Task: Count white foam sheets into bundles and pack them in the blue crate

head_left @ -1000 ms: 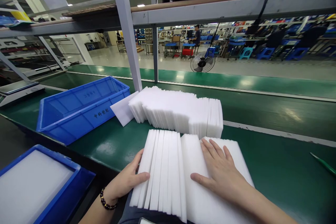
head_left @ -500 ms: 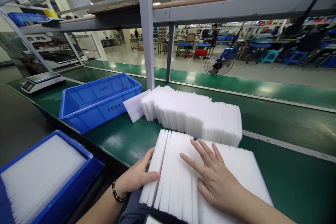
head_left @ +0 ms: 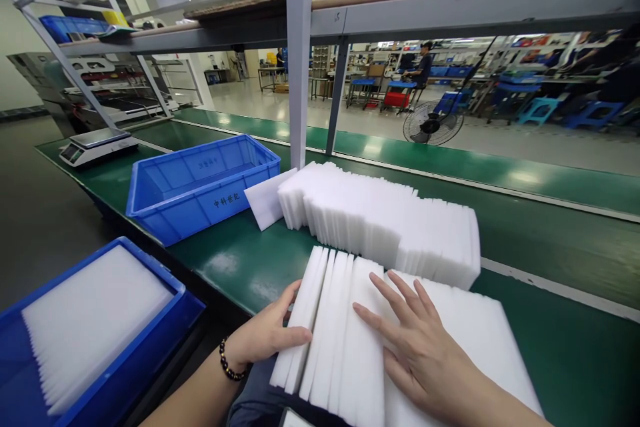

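Note:
A row of white foam sheets (head_left: 327, 327) stands on edge at the table's near side, with thin gaps between sheets at its left end. My left hand (head_left: 273, 330) grips the leftmost sheets, its thumb on their top edges and its fingers behind the outer face. A dark bead bracelet circles that wrist. Lying over the middle of the row, my right hand (head_left: 417, 340) has its fingers spread and touches the top edges. Behind this row is a second uneven row of foam sheets (head_left: 375, 213), with one sheet (head_left: 265, 199) leaning out at its left end.
A blue crate (head_left: 200, 207) sits on the green table (head_left: 220, 267), with a weighing scale (head_left: 97, 145) farther left. Lower left, another blue crate (head_left: 170, 277) holds stacked foam sheets. A shelf post (head_left: 299, 67) rises behind the foam, and a fan (head_left: 433, 123) stands beyond the table.
The view has shifted left, so the scene sits farther right. Gaps among the left sheets have changed, with several sheets now separated. Both hands keep much the same pose on the row.

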A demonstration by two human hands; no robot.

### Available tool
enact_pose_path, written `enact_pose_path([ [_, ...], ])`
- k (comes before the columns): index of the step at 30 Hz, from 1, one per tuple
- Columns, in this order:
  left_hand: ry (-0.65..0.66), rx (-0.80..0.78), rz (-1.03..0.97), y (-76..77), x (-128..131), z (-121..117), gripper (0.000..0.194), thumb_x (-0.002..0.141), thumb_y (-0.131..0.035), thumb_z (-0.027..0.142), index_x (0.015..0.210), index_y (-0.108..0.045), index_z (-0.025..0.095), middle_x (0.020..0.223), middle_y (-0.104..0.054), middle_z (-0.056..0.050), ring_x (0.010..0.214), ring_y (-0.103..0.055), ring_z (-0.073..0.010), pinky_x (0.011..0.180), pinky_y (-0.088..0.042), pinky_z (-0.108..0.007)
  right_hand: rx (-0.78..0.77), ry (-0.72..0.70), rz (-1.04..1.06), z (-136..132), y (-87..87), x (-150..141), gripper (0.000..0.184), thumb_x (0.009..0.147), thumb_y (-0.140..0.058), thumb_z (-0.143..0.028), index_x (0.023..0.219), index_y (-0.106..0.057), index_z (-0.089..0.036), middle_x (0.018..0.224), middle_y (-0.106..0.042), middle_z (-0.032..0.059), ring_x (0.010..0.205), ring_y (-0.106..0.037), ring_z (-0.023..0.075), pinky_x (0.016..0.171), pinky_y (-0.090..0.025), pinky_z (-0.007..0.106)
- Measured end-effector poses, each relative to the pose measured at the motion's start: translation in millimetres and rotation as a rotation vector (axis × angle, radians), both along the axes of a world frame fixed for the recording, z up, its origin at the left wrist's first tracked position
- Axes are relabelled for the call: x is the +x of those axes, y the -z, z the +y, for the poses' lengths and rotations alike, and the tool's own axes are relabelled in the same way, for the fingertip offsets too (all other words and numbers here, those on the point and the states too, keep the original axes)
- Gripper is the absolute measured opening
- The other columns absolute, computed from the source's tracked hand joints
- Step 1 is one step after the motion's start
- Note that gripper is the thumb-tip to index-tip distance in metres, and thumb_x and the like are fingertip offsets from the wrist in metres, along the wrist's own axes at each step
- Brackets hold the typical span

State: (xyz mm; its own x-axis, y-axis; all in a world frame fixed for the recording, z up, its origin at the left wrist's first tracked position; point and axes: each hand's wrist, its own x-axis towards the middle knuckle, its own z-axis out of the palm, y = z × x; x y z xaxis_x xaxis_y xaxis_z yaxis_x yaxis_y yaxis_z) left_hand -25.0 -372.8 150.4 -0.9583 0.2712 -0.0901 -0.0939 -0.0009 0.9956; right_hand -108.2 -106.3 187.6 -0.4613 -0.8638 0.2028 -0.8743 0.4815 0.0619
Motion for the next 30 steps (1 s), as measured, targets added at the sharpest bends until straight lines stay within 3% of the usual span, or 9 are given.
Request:
enact_pose_path([
  [13,-0.003,-0.006,0.014,-0.2,-0.5,-1.3,0.076,0.075,-0.062,0.037,0.136,-0.02,0.021,0.135,-0.038,-0.011,0.112,-0.047,-0.0257,0.098,-0.035,-0.039,0.011,-0.011,0.002,3.7,0.5,0.6,0.062,0.074,-0.046,-0.02,0.132,-0.034,-0.036,0.147,-0.01,0.0023,0.131,-0.009,0.0375,0.096,-0.019,0.064],
  [17,0.0,0.013,0.003,-0.4,-1.7,-0.9,0.077,0.074,-0.063,0.038,0.136,-0.02,0.021,0.134,-0.039,-0.011,0.111,-0.048,-0.0261,0.097,-0.036,-0.04,0.079,-0.068,-0.088,4.1,-5.0,-1.9,0.063,0.071,-0.041,-0.016,0.133,-0.035,-0.027,0.145,-0.018,-0.0001,0.132,-0.008,0.0325,0.101,-0.015,0.061],
  [21,0.007,0.026,0.017,-2.3,-2.0,0.2,0.078,0.074,-0.064,0.038,0.136,-0.02,0.021,0.13,-0.044,-0.01,0.11,-0.048,-0.0259,0.097,-0.036,-0.041,0.071,-0.198,-0.178,2.3,-11.6,-8.8,0.065,0.07,-0.038,-0.016,0.134,-0.03,-0.017,0.14,-0.032,0.0045,0.133,-0.012,0.0263,0.106,-0.009,0.055],
  [25,-0.002,0.019,0.017,-3.1,-1.1,-0.8,0.078,0.073,-0.064,0.038,0.136,-0.022,0.02,0.129,-0.045,-0.01,0.11,-0.049,-0.0262,0.096,-0.037,-0.04,0.005,-0.197,-0.223,-11.7,-13.5,-13.0,0.064,0.082,-0.039,-0.034,0.139,-0.019,-0.017,0.134,-0.039,0.0107,0.129,-0.024,0.0284,0.106,-0.01,0.054],
  [30,0.006,0.014,0.007,0.5,-0.7,-2.9,0.079,0.074,-0.063,0.037,0.137,-0.018,0.022,0.134,-0.039,-0.013,0.108,-0.051,-0.0262,0.093,-0.039,-0.04,0.03,-0.178,-0.268,-37.9,-15.7,-12.0,0.082,0.073,-0.045,-0.064,0.14,-0.017,-0.026,0.104,-0.054,0.0082,0.109,-0.043,0.0304,0.099,-0.01,0.062],
])
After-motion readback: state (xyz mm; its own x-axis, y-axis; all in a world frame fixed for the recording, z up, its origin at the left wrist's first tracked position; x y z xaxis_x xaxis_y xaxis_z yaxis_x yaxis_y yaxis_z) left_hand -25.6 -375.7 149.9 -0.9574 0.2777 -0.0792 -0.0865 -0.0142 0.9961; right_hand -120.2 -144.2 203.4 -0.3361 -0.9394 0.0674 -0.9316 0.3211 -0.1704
